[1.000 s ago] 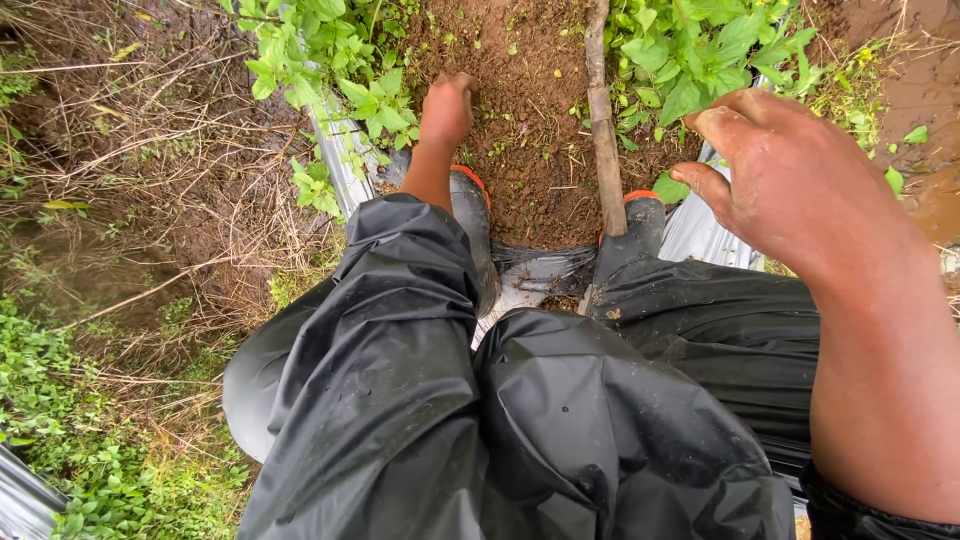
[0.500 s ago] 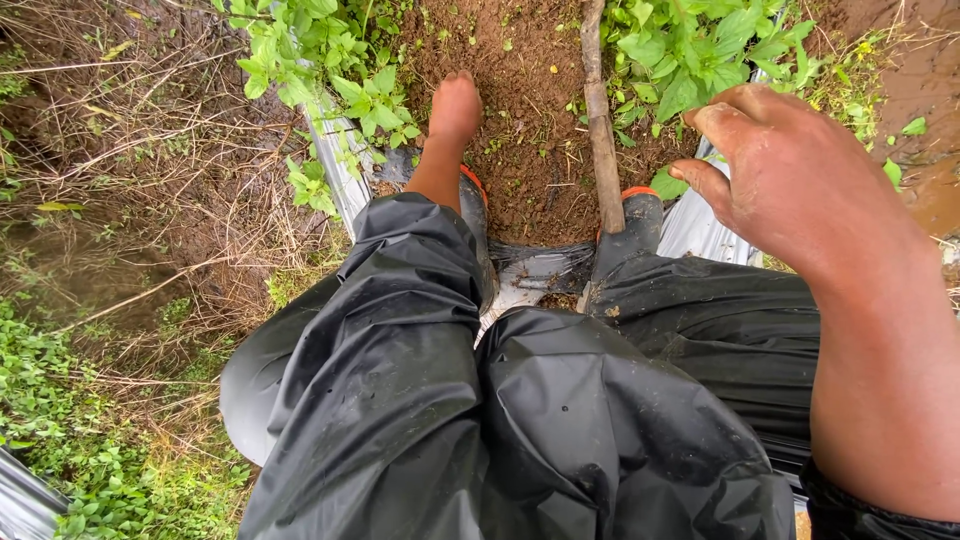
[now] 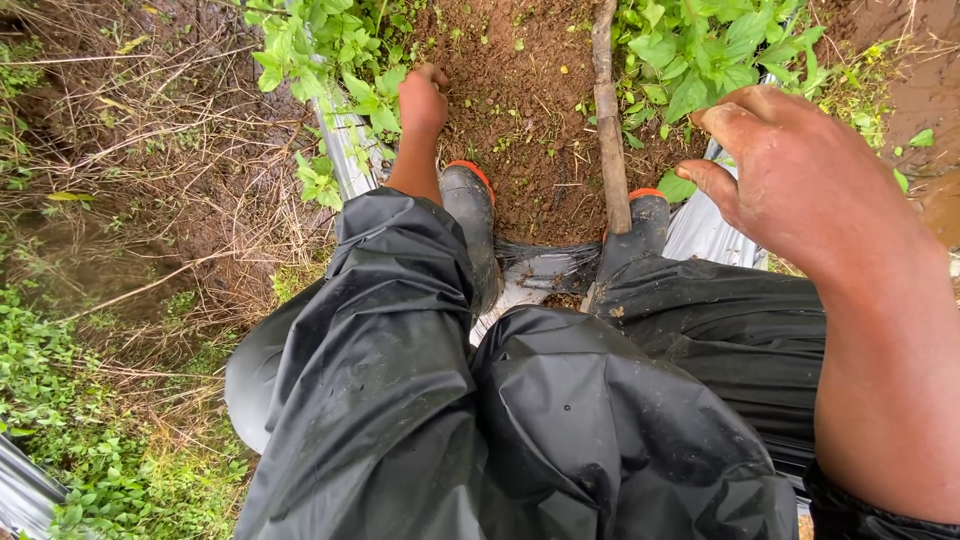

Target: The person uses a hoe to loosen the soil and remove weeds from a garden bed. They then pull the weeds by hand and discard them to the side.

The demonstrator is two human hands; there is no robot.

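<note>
Since half a second ago the left hand (image 3: 422, 98) is shifting leftward across the soil (image 3: 520, 120) and curling from flat into a loose fist, while the right hand (image 3: 800, 175) is barely moving. Nearest the camera, the black waterproof trousers (image 3: 480, 400) are filling the lower frame, and the right hand is hanging above them with fingers half spread and nothing in its grip. Just past the knees, the two boots (image 3: 470, 215) are standing on a strip of silvery plastic sheet (image 3: 535, 270), which is looking wet and creased; footing there is likely slick, and a shift of weight forward could send a boot sliding. Between the boots a stick (image 3: 608, 130) is lying lengthwise on the bed, touching the right boot, so a step could roll it or trip the person. Farther out, the left hand is pressing its knuckles into the soil beside the weeds (image 3: 330, 60), fingers closing; whether anything is in that grip I cannot tell. Leaning this far on one arm, the person may be tipping if the loose earth gives way.
</note>
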